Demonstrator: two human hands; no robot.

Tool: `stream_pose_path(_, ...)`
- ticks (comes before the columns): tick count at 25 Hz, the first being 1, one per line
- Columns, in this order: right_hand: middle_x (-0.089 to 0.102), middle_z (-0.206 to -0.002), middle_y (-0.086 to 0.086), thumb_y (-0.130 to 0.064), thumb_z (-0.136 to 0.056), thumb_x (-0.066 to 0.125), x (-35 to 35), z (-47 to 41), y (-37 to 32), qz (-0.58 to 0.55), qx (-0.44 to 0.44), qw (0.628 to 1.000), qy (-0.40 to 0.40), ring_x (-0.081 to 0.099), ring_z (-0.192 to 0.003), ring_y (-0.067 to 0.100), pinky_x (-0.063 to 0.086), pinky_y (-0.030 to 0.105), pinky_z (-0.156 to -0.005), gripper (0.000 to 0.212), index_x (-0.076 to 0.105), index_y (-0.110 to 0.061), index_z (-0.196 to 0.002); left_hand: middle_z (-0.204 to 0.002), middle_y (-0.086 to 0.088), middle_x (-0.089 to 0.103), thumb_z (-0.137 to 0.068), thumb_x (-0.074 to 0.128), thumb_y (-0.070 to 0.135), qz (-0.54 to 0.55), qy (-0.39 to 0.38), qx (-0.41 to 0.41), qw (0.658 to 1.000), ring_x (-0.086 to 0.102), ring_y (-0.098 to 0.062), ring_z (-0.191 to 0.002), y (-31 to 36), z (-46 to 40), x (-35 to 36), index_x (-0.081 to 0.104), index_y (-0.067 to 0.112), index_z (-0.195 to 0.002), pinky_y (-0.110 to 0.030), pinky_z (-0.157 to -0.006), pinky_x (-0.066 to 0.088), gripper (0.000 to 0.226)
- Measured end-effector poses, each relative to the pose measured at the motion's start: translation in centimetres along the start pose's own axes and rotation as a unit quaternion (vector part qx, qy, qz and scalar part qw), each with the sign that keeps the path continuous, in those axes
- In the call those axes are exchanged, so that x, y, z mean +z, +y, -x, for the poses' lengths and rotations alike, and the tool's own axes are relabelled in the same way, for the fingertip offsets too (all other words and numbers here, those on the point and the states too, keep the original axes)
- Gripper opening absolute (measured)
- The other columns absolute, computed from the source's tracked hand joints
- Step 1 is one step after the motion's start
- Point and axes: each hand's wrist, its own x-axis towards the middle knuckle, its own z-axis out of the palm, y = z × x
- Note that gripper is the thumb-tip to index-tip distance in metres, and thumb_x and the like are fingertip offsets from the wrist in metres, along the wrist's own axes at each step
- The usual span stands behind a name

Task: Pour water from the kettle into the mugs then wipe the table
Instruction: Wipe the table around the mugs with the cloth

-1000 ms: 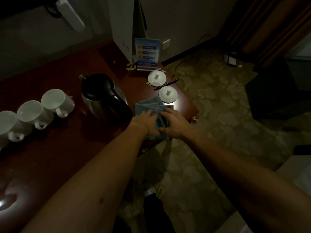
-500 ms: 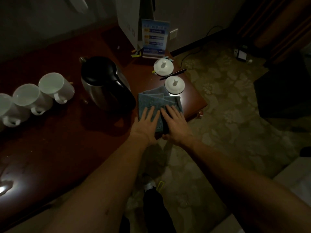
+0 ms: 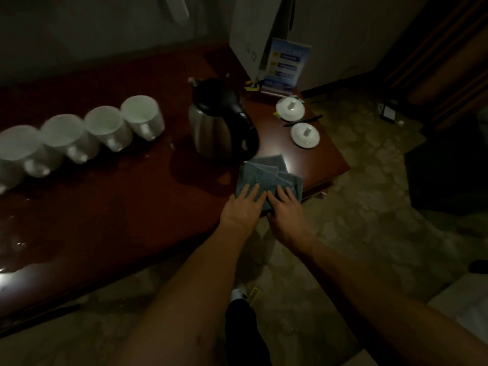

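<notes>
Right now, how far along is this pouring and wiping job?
Pouring looks over: the kettle stands upright on the table, untouched, beside four mugs; their contents are too dim to judge. In hand: the left hand and right hand press flat on the folded cloth. Left: any remaining wiping.

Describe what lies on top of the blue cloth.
Both hands lie flat on the blue cloth: left hand, right hand, fingers straight. The cloth's near edge is hidden beneath them.

Table (image 3: 111,207) glossy dark wood; kettle (image 3: 211,133) brushed metal, black plastic lid; mugs (image 3: 105,128) glossy white ceramic; cloth (image 3: 264,173) matt blue-grey fabric.
</notes>
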Motion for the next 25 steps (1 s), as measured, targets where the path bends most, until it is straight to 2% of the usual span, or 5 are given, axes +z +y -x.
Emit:
stream_pose_path(7,0.019,-0.167,0.016,-0.035,-0.103,0.047,3.5,3.6,-10.8,-0.005,-0.017,1.000,-0.003,0.011,-0.155,0.034,0.012,0.043,-0.126,0.064,0.026,-0.015,-0.159,-0.166,-0.004,-0.020,-0.106,0.047,0.017,0.017,-0.017,-0.014,1.000,-0.011,-0.027,-0.154,-7.2,9.1,3.4,-0.010,0.022,-0.160,-0.050,-0.122,0.016,0.079)
stream_pose_path(13,0.011,-0.168,0.018,-0.026,-0.104,0.044,4.5,2.9,-22.0,-0.010,-0.109,0.994,-0.016,0.003,-0.156,0.034,0.000,0.040,-0.126,0.062,0.021,-0.013,-0.160,-0.165,0.000,-0.026,-0.105,0.048,0.030,0.045,-0.019,-0.107,0.993,-0.017,-0.024,-0.153,-16.4,15.8,6.4,-0.016,0.026,-0.159,-0.059,-0.120,0.008,0.084)
stream_pose_path(18,-0.003,-0.170,0.011,-0.043,-0.097,0.044,6.1,1.7,-30.5,-0.028,-0.160,0.983,-0.091,-0.009,-0.156,0.029,0.000,0.045,-0.126,0.076,0.013,-0.017,-0.162,-0.164,0.001,-0.028,-0.102,0.041,0.048,0.085,-0.008,-0.169,0.982,-0.019,-0.022,-0.152,-23.7,20.8,9.4,-0.019,0.028,-0.158,-0.062,-0.120,0.003,0.084)
stream_pose_path(22,0.024,-0.164,0.016,-0.061,-0.083,0.022,6.6,0.8,-33.6,-0.127,-0.140,0.982,-0.022,0.020,-0.152,0.033,0.021,0.051,-0.122,0.086,0.036,-0.018,-0.156,-0.167,0.003,-0.019,-0.101,0.032,0.059,0.149,0.027,-0.169,0.974,-0.015,-0.018,-0.153,-26.0,23.6,10.5,-0.011,0.024,-0.160,-0.059,-0.121,-0.001,0.081)
stream_pose_path(25,0.017,-0.168,0.010,-0.053,-0.101,0.028,7.8,0.4,-34.6,-0.065,-0.135,0.989,0.011,0.012,-0.154,0.034,0.014,0.056,-0.123,0.064,0.027,-0.027,-0.159,-0.168,0.002,-0.014,-0.103,0.028,0.053,0.153,0.057,-0.181,0.970,-0.016,-0.018,-0.153,-26.3,24.5,10.7,-0.005,0.021,-0.161,-0.057,-0.122,0.000,0.074)
